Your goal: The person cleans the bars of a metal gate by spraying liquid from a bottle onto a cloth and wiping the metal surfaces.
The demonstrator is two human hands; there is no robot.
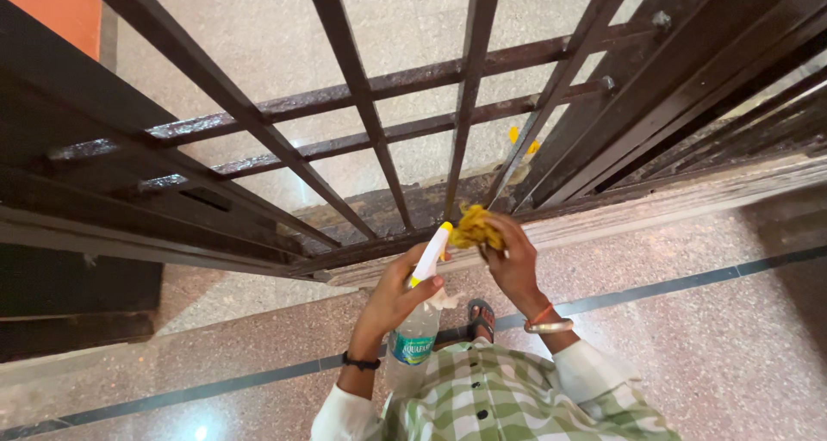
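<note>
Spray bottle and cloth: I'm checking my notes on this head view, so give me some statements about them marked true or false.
1. The left hand holds a clear spray bottle with a yellow and white nozzle. True.
2. The right hand holds a blue sponge. False: it holds a crumpled yellow cloth.
3. The nozzle points toward the cloth. True.
4. The bottle stands on the floor. False: it is held up, in front of the dark metal gate.
5. The right wrist is bare. False: it wears bangles.

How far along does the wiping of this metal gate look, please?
Done: nothing clearly wiped; the gate bars look rusty and dull. In hand: the left hand aims a spray bottle at the yellow cloth bunched in the right hand. Left: seemingly all the bars.
</note>
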